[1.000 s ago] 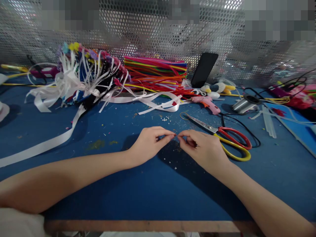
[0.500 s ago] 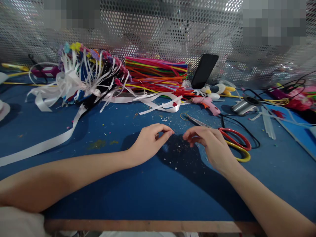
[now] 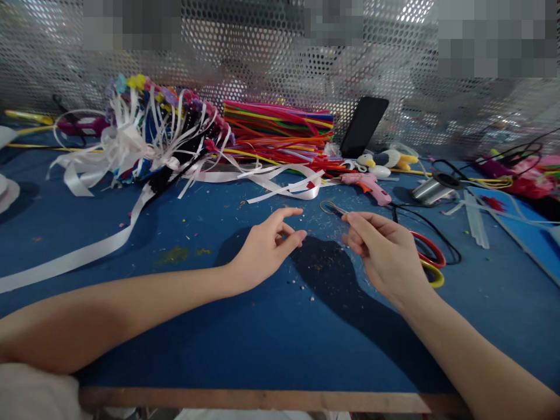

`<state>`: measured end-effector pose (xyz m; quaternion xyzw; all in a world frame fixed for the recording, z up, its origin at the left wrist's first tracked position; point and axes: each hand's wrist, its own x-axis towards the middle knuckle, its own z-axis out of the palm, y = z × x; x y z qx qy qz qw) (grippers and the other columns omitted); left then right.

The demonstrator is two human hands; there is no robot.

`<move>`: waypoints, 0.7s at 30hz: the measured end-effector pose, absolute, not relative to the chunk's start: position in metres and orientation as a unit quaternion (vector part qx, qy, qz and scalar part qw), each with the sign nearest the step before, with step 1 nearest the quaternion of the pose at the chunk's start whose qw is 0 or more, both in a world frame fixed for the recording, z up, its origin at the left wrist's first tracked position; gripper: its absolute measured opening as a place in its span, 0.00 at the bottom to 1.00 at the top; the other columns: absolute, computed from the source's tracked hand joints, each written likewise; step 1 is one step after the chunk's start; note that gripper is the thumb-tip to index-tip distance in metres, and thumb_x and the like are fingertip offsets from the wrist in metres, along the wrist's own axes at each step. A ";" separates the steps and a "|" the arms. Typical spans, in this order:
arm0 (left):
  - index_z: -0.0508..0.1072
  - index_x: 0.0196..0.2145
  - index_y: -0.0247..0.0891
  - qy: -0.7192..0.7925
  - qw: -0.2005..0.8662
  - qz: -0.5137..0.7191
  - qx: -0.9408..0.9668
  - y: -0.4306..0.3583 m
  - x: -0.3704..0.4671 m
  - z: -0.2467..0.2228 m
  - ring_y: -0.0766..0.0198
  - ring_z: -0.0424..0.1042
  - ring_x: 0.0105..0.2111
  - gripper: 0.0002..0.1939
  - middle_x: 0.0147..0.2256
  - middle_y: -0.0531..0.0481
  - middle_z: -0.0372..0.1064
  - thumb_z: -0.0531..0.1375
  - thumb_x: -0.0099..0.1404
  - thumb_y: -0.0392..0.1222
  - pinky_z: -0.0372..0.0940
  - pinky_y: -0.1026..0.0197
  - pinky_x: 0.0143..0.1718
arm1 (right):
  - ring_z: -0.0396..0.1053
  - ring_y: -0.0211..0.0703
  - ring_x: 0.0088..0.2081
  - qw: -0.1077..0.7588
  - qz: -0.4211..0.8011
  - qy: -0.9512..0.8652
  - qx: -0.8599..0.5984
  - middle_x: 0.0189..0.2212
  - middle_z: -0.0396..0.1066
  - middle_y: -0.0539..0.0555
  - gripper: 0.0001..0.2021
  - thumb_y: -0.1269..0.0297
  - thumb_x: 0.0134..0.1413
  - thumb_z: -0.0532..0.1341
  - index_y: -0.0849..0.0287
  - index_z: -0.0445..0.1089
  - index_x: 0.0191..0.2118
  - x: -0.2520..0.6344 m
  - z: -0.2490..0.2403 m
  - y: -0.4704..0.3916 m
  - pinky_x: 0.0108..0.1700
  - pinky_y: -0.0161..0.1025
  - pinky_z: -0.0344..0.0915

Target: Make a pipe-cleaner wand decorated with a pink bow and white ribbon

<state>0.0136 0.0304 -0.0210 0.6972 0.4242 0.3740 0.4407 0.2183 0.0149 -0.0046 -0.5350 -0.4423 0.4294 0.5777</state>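
My left hand (image 3: 266, 251) is held low over the blue table, its index finger stretched forward and its thumb apart, with nothing visible between them. Around its index fingertip, the patch of tiny white beads is mostly hidden. A few more loose beads (image 3: 312, 298) lie between the hands, nearer to me. My right hand (image 3: 385, 251) has thumb and index finger pressed together; anything in that pinch is too small to make out. Beneath this hand lies a pair of scissors (image 3: 432, 251) with a red and a yellow handle loop, its middle covered and the blades' tip showing beyond the fingers.
A pink glue gun (image 3: 370, 185) lies behind the scissors, near a wire spool (image 3: 435, 188) and a leaning phone (image 3: 364, 127). Colourful pipe cleaners (image 3: 280, 131) are stacked at the back. White ribbons (image 3: 118, 233) trail from a decorated bundle at left. A perforated metal panel (image 3: 262, 52) stands behind.
My left thumb and index finger have parted from their pinch, the index reaching forward. My right hand has turned, its thumb and index finger now pinched together over the scissors.
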 end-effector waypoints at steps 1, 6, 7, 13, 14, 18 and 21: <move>0.70 0.53 0.38 0.428 0.432 0.366 0.705 0.031 0.014 -0.020 0.69 0.66 0.23 0.19 0.32 0.51 0.76 0.58 0.69 0.49 0.61 0.65 0.25 | 0.53 0.31 0.19 0.582 0.410 -0.448 -0.540 0.17 0.59 0.45 0.10 0.56 0.51 0.69 0.57 0.76 0.32 0.220 -0.005 0.015 0.22 0.35 0.51; 0.77 0.33 0.37 0.414 0.351 0.324 0.775 0.031 0.015 -0.018 0.69 0.65 0.26 0.09 0.28 0.53 0.71 0.60 0.67 0.44 0.59 0.64 0.29 | 0.60 0.36 0.25 0.529 0.254 -0.531 -0.612 0.24 0.68 0.49 0.10 0.54 0.54 0.67 0.55 0.78 0.34 0.222 -0.003 0.010 0.26 0.36 0.56; 0.77 0.34 0.38 0.410 0.339 0.319 0.784 0.031 0.016 -0.018 0.69 0.64 0.26 0.08 0.27 0.53 0.70 0.60 0.67 0.42 0.59 0.64 0.29 | 0.61 0.36 0.25 0.507 0.215 -0.555 -0.623 0.24 0.68 0.50 0.10 0.54 0.55 0.66 0.55 0.78 0.34 0.223 -0.001 0.009 0.26 0.36 0.56; 0.75 0.37 0.37 0.378 0.299 0.329 0.812 0.025 0.015 -0.016 0.68 0.64 0.29 0.06 0.30 0.52 0.68 0.57 0.70 0.37 0.59 0.64 0.32 | 0.58 0.37 0.22 0.382 0.077 -0.719 -0.575 0.21 0.67 0.50 0.10 0.58 0.60 0.61 0.57 0.76 0.34 0.222 0.004 0.003 0.27 0.38 0.55; 0.74 0.37 0.37 0.372 0.294 0.340 0.812 0.024 0.014 -0.016 0.68 0.64 0.30 0.06 0.33 0.51 0.69 0.57 0.70 0.37 0.60 0.64 0.33 | 0.59 0.36 0.22 0.363 0.080 -0.742 -0.558 0.21 0.67 0.50 0.09 0.59 0.60 0.61 0.57 0.75 0.33 0.221 0.004 0.003 0.27 0.38 0.55; 0.74 0.39 0.38 0.361 0.287 0.374 0.805 0.024 0.013 -0.015 0.68 0.67 0.34 0.06 0.40 0.49 0.71 0.57 0.71 0.39 0.61 0.66 0.32 | 0.62 0.36 0.24 0.320 0.143 -0.778 -0.522 0.24 0.71 0.51 0.10 0.60 0.61 0.59 0.58 0.75 0.33 0.217 0.005 0.002 0.27 0.37 0.56; 0.75 0.38 0.38 0.359 0.305 0.370 0.801 0.025 0.014 -0.015 0.69 0.68 0.32 0.06 0.37 0.51 0.73 0.59 0.70 0.39 0.62 0.66 0.33 | 0.63 0.36 0.25 0.314 0.197 -0.765 -0.526 0.25 0.70 0.51 0.12 0.58 0.61 0.59 0.59 0.75 0.33 0.216 0.006 0.000 0.27 0.36 0.56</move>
